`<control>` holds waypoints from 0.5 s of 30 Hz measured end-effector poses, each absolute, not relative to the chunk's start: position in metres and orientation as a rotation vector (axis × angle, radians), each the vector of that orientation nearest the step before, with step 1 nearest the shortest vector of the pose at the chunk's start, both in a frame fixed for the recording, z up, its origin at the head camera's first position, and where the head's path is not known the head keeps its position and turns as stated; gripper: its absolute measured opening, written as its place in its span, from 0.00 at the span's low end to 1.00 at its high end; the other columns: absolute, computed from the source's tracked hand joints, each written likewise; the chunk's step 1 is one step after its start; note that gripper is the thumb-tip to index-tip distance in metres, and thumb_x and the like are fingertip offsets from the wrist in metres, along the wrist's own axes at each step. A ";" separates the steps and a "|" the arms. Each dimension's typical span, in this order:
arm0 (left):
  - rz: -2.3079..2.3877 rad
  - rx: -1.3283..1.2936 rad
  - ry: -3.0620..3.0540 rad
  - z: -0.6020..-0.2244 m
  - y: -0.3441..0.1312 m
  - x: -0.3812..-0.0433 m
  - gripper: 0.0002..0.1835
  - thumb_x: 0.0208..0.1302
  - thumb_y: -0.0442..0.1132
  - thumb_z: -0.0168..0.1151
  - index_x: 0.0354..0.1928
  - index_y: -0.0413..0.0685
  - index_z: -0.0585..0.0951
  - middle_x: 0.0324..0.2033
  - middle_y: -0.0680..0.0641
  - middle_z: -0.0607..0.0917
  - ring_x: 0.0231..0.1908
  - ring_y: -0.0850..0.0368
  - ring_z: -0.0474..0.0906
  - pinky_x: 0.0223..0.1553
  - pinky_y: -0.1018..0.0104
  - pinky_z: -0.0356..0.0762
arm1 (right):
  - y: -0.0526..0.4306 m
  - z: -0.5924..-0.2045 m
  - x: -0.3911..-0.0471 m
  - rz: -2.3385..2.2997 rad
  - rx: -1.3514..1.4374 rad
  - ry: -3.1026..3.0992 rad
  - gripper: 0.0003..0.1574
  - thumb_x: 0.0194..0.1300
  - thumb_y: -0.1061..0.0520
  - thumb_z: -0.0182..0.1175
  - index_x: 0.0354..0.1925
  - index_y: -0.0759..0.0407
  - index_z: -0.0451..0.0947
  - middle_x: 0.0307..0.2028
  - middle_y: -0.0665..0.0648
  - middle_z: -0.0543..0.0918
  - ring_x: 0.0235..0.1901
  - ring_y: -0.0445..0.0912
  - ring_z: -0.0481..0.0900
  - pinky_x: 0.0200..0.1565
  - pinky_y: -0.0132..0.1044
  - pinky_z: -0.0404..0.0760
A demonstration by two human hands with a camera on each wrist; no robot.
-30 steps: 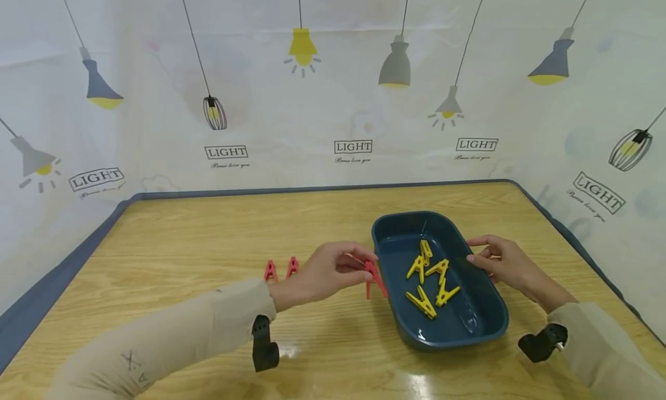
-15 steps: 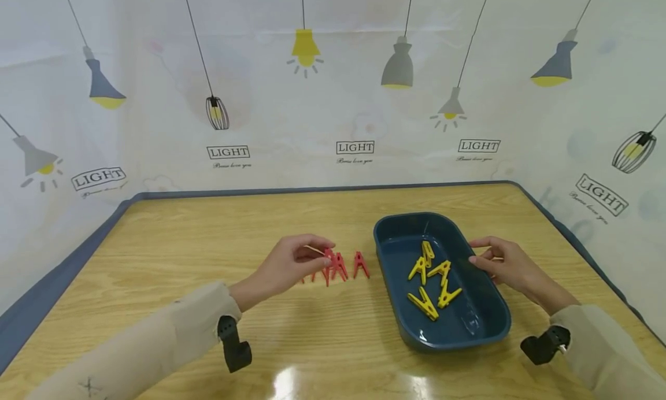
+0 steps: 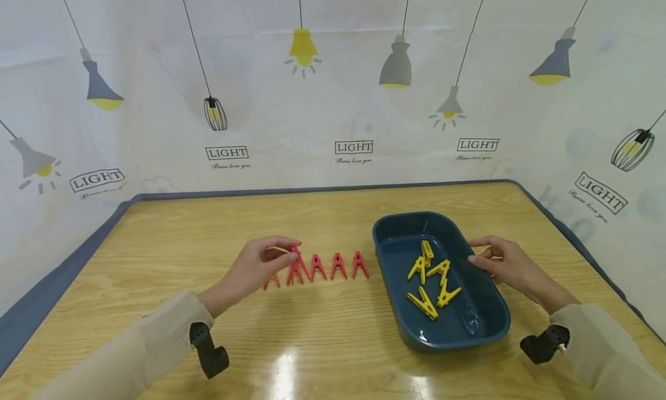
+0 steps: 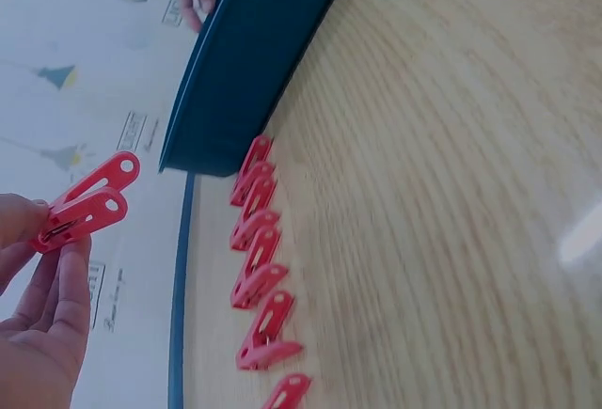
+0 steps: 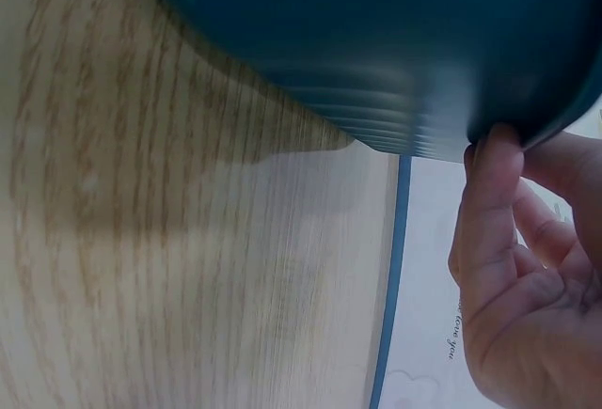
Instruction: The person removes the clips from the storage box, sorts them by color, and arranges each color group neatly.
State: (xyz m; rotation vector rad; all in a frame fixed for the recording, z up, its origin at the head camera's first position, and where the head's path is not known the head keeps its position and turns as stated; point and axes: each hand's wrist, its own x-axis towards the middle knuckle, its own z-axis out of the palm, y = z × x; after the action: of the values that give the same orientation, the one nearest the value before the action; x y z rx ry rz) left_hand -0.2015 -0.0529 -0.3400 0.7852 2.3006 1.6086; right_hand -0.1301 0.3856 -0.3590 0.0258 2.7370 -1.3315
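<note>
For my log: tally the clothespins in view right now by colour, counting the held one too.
Red clothespins: 6 (5 on the wooden table, 1 in the left hand)
Yellow clothespins: 5 (all inside the dark blue tub)
Total: 11

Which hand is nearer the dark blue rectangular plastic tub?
Right. The right hand touches the tub at its right rim; the left hand is apart, left of it, pinching a red plastic clip.
</note>
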 end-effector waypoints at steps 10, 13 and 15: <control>1.602 0.701 2.418 -0.348 -0.077 -0.212 0.18 0.61 0.42 0.56 0.50 0.39 0.75 0.42 0.41 0.79 0.41 0.51 0.78 0.44 0.60 0.73 | 0.386 -0.359 -0.129 -1.331 0.027 2.731 0.34 0.63 0.48 0.53 0.59 0.69 0.59 0.34 0.61 0.77 0.28 0.47 0.75 0.29 0.38 0.77; 1.593 0.677 2.433 -0.350 -0.083 -0.214 0.19 0.61 0.42 0.56 0.51 0.38 0.75 0.44 0.39 0.78 0.42 0.50 0.77 0.45 0.57 0.73 | 0.386 -0.359 -0.129 -1.332 0.025 2.734 0.34 0.63 0.48 0.53 0.59 0.69 0.59 0.34 0.61 0.77 0.27 0.47 0.75 0.28 0.38 0.77; 1.579 0.666 2.449 -0.351 -0.086 -0.215 0.19 0.61 0.42 0.55 0.51 0.38 0.75 0.45 0.38 0.77 0.42 0.50 0.77 0.45 0.57 0.73 | 0.386 -0.360 -0.129 -1.331 0.025 2.737 0.34 0.63 0.49 0.53 0.59 0.69 0.59 0.34 0.60 0.77 0.27 0.47 0.74 0.28 0.38 0.77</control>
State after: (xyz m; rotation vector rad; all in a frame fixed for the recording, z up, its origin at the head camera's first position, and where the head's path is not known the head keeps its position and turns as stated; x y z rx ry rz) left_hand -0.2152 -0.0864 -0.3514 0.6662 2.4492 1.5787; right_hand -0.1295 0.3859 -0.3595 0.0253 2.7365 -1.3313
